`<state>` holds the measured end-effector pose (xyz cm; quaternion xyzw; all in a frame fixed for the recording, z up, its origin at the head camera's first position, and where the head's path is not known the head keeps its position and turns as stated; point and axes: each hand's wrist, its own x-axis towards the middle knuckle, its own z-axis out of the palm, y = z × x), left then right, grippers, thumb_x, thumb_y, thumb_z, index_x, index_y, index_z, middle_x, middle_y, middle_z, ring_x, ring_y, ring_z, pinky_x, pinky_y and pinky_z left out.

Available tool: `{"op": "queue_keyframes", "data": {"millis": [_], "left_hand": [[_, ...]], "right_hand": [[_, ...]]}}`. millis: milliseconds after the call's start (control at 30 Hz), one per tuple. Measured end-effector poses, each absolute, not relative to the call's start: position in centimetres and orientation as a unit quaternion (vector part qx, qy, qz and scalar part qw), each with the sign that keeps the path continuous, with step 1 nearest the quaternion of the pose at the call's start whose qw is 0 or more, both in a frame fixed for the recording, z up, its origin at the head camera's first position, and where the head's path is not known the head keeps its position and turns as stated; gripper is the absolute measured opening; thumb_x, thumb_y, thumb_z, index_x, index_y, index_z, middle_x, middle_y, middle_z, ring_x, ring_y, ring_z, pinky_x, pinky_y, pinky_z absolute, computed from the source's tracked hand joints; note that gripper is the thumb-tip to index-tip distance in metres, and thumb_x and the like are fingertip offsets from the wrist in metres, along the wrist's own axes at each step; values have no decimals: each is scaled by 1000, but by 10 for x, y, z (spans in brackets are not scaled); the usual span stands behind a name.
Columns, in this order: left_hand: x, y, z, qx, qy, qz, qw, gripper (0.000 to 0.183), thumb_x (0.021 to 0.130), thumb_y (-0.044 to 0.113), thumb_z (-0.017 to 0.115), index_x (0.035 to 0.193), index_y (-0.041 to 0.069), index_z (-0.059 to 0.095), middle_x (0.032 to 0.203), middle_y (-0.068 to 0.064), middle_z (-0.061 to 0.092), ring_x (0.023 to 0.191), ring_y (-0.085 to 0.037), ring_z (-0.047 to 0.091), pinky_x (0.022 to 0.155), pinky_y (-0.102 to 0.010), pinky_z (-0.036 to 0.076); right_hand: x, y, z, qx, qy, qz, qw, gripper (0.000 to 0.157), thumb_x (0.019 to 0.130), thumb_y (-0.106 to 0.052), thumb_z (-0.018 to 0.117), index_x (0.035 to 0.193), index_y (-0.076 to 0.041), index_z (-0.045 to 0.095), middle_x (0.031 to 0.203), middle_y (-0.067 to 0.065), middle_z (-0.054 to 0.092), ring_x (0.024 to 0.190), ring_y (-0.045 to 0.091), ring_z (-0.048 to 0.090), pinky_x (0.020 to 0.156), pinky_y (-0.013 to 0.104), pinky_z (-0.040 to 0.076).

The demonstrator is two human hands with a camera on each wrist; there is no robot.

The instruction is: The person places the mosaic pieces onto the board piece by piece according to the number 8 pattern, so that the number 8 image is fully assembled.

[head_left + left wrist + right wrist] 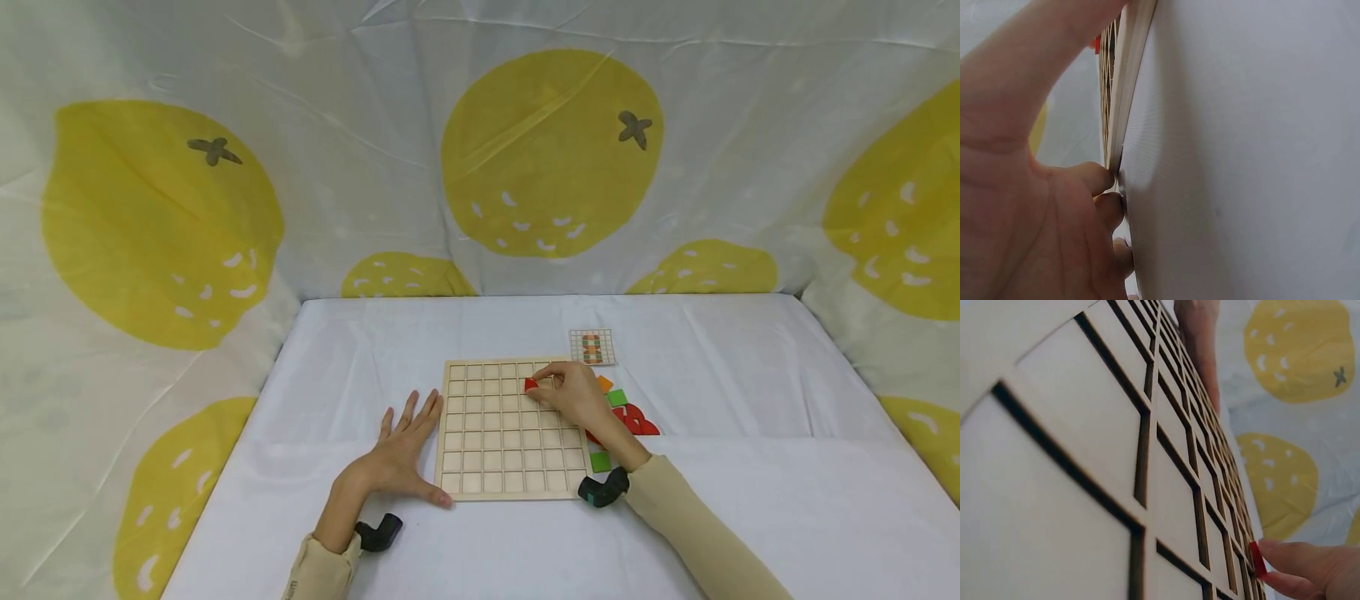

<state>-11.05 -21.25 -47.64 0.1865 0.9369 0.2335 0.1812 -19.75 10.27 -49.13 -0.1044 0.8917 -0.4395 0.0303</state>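
A square wooden grid board (501,433) lies flat on the white cloth, its cells framed by thin raised strips. Over its upper right part, my right hand (573,396) pinches a small red tile (530,384) between thumb and fingertips. In the right wrist view the red tile (1257,559) sits low at the board's far side, by the fingertips. My left hand (401,458) is spread with straight fingers along the board's left edge, thumb at the lower left corner. The left wrist view shows the left palm (1035,231) beside the board's side (1129,81).
Right of the board lie red pieces (636,419), green tiles (617,397) and an orange tile (604,383), partly behind the right forearm. A small pattern card (592,347) lies beyond the board's upper right corner. A lemon-print cloth (375,167) hangs behind the table.
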Motion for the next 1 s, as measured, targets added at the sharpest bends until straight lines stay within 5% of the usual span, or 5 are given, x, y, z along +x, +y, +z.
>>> {"op": "queue_keyframes", "data": {"millis": [1000], "left_hand": [[-111, -213, -481, 187, 939, 225, 180, 153, 60, 62, 94, 166, 5, 1, 176, -11, -5, 161, -42, -15, 123, -72, -10]], "right_hand": [[-203, 99, -500, -127, 890, -436, 28, 22, 88, -26, 84, 105, -10, 84, 53, -4, 39, 48, 11, 34, 47, 21, 22]]}}
